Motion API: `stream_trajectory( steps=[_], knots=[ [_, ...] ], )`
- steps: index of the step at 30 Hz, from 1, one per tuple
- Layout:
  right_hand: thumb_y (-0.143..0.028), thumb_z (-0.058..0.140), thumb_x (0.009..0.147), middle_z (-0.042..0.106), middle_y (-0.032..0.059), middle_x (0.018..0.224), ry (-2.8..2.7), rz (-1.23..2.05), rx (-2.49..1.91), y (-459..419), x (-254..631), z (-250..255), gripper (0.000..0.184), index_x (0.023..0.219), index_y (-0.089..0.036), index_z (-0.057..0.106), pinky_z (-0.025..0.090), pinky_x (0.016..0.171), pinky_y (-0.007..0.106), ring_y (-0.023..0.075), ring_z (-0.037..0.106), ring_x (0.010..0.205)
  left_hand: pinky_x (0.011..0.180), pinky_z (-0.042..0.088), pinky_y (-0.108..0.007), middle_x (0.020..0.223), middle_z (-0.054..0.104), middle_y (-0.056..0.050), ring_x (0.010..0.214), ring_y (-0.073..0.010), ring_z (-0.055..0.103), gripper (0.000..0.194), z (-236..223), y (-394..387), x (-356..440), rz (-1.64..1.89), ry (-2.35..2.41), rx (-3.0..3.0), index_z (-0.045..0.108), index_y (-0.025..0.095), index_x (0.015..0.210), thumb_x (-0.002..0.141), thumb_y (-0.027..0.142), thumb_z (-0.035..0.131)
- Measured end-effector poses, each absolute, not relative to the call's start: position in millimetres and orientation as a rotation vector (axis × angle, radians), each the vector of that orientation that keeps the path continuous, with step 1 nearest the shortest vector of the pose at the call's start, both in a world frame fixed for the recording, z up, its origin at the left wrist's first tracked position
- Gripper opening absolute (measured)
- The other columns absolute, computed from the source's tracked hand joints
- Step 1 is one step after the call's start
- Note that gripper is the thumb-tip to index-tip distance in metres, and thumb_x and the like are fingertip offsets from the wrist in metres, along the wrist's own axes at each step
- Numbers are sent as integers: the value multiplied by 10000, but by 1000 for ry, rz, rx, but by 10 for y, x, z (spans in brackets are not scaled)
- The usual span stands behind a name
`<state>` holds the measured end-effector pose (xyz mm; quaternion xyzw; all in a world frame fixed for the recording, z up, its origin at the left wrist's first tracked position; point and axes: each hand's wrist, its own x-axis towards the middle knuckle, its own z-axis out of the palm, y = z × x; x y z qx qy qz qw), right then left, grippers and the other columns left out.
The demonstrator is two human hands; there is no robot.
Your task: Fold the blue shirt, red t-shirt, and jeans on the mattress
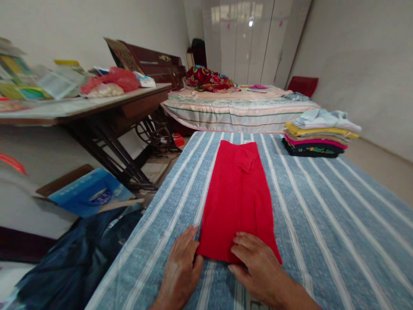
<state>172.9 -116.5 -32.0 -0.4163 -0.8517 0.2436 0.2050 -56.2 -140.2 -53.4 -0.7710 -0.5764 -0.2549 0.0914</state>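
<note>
A red short-sleeved garment (237,202), folded into a long narrow shape, lies flat on the blue-and-white striped bed cover (158,254). Its sleeve is turned in near the far end. At the near left corner is my left hand (182,265), fingers stretched along the garment's edge and thumb apart by the corner. My right hand (260,265) rests over the near hem, with its fingers on the red cloth and the thumb spread below the edge. Neither hand visibly pinches the cloth.
A stack of folded clothes (316,135) sits at the far right of the bed. Left stands a sewing-machine table (129,101) bearing a red plastic bag (112,79). A blue box (93,191) and dark cloth (71,258) lie below. Another bed (238,114) is beyond.
</note>
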Motion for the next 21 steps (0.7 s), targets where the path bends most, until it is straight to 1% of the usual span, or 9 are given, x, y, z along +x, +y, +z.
stream_trajectory(
  steps=[2,4,6,8,10,13,15,18,21],
  knots=[
    [-258,593,808,594,36,1167,-2435,711,-1159,-1149,1738,-278,208,1005,-205,638,295,1051,325,213,468,1163,940,480,-403,1168,620,-122,1141,-249,542,168,-556,-1405,-570,-749,-1693,-2298,592,182,812,766,130,439],
    [-265,589,812,604,38,1132,-2486,738,-1150,-1120,1738,-223,185,979,-201,634,310,1030,319,214,484,1134,944,480,-393,1175,618,-114,1143,-243,543,162,-580,-1407,-591,-735,-1673,-2309,591,188,837,770,143,450],
    [-266,580,814,626,31,1048,-2531,758,-1140,-1077,1738,-166,135,923,-200,626,361,966,305,203,526,1050,944,483,-377,1182,617,-106,1135,-236,551,158,-573,-1413,-637,-718,-1650,-2329,591,196,839,766,149,460],
    [-265,562,821,636,21,954,-2571,756,-1143,-1022,1743,-120,97,875,-201,611,406,871,288,190,557,948,937,490,-357,1201,612,-94,1127,-232,561,151,-510,-1422,-718,-675,-1626,-2379,598,206,846,757,159,485],
    [-268,554,821,635,17,909,-2602,736,-1153,-958,1753,-89,93,867,-204,602,420,802,280,186,565,886,907,509,-309,1207,616,-73,1100,-220,585,162,-389,-1420,-826,-630,-1559,-2491,614,219,898,749,213,551],
    [-273,550,821,637,19,918,-2622,695,-1153,-852,1759,-63,108,891,-209,602,416,777,275,188,567,872,816,535,-219,1122,671,-26,976,-182,651,247,-159,-1338,-951,-625,-1565,-2572,636,250,966,734,336,638],
    [-266,545,823,641,17,905,-2621,662,-1134,-779,1739,-52,99,883,-211,602,412,764,266,185,571,858,791,535,-212,1064,695,-14,924,-176,670,252,-22,-1205,-946,-653,-1744,-2512,651,255,969,753,383,619],
    [-245,553,816,648,11,887,-2592,601,-1080,-658,1664,-33,79,868,-216,605,409,745,255,178,580,834,770,521,-251,984,712,-49,901,-193,672,273,108,-905,-801,-633,-2124,-2425,648,215,960,815,401,509],
    [-232,556,823,654,-1,874,-2560,573,-1027,-493,1564,10,72,865,-228,614,411,749,246,169,591,834,674,483,-274,835,712,-81,798,-208,674,297,140,-582,-623,-461,-2483,-2316,614,158,943,839,365,430]
  ],
)
